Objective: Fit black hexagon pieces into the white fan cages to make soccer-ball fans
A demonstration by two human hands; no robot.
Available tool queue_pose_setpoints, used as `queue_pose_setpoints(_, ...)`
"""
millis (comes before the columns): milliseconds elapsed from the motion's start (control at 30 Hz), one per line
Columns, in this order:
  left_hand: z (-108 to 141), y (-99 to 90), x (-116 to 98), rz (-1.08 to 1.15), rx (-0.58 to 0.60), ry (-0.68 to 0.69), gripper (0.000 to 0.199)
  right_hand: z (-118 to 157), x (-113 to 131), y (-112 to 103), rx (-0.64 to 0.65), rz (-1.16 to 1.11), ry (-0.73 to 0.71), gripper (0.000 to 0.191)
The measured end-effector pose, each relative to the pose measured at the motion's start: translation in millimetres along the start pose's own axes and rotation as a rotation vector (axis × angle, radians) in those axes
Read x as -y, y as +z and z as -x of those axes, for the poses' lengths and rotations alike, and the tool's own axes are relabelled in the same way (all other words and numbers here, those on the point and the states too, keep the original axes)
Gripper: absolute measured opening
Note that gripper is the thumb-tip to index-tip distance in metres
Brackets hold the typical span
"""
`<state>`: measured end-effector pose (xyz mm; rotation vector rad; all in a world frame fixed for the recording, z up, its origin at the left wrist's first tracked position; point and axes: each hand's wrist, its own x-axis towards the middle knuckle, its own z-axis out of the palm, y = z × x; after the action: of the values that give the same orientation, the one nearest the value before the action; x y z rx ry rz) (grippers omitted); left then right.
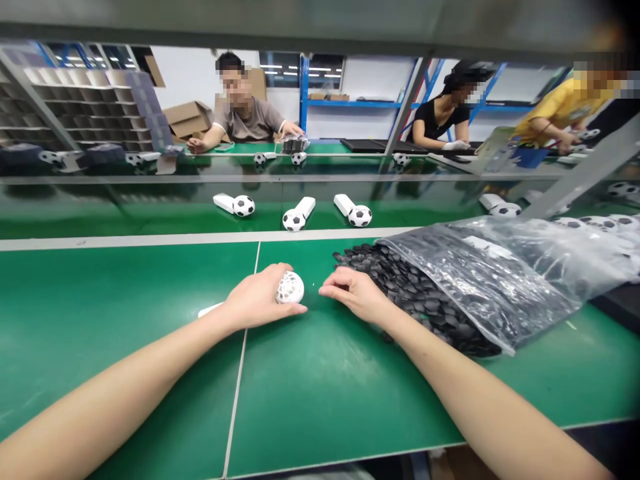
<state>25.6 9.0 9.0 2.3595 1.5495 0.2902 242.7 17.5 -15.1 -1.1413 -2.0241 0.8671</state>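
Green bench matting fills the lower half of the head view. The left hand cups a white lattice ball, its fingers hiding part of the ball. A white plastic piece pokes out beneath that hand, too hidden to make out. The empty right hand, fingers loosely bent, lies just beside a heap of flat black pieces spilling from a clear plastic bag. Past a grey rail, white handled football-patterned objects lie in a row. Further off, a metal shelf frame partly blocks the co-workers, including one seated in a grey shirt.
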Motion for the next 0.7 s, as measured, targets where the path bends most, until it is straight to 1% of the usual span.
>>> queue_pose_setpoints(33, -1.3, 0.8, -2.0, 0.000, 0.008, -0.017, 0.070, -0.7, -0.5, 0.0, -0.031, 0.029, -0.029, 0.023)
queue_pose_setpoints(67, -3.1, 1.9, -4.2, -0.002, 0.012, -0.033, 0.068, -1.3, -1.1, 0.3, -0.047, 0.034, -0.026, 0.023)
queue_pose_setpoints(167, -9.4, 6.3, -10.8, -0.014, 0.003, -0.055, 0.065, -1.7, -1.6, 1.8, -0.031, -0.045, 0.092, 0.023)
queue_pose_setpoints(233, -12.9, 8.6, -11.9, -0.001, -0.001, -0.049, 0.070, -0.8, -0.4, 2.6, -0.024, -0.087, 0.142, 0.020)
queue_pose_setpoints(333, -14.3, 9.2, -6.6, 0.063, 0.043, 0.026, 0.081, 1.3, 3.1, 2.3, -0.078, -0.060, 0.132, 0.016)
queue_pose_setpoints(367, -13.6, 8.9, -4.3, 0.084, 0.064, 0.063, 0.082, 1.9, 4.2, 1.8, -0.103, -0.042, 0.125, 0.016)
queue_pose_setpoints(433, -10.8, 8.2, -1.8, 0.083, 0.077, 0.119, 0.077, 3.0, 6.0, 0.5, -0.149, -0.025, 0.113, 0.015)
queue_pose_setpoints(500, -7.9, 8.3, -3.2, 0.020, 0.043, 0.126, 0.071, 3.8, 7.4, -1.0, -0.173, -0.057, 0.096, 0.015)
queue_pose_setpoints(567, -6.8, 9.2, -6.9, -0.051, 0.004, 0.104, 0.069, 4.5, 9.4, -2.5, -0.162, -0.112, 0.071, 0.023)
queue_pose_setpoints(600, -7.3, 9.7, -8.4, -0.068, -0.004, 0.089, 0.068, 4.8, 10.8, -3.0, -0.140, -0.130, 0.053, 0.024)
queue_pose_setpoints(700, -11.2, 11.2, -8.5, -0.048, 0.008, 0.057, 0.066, 6.4, 15.8, -2.3, -0.058, -0.179, 0.012, 0.014)
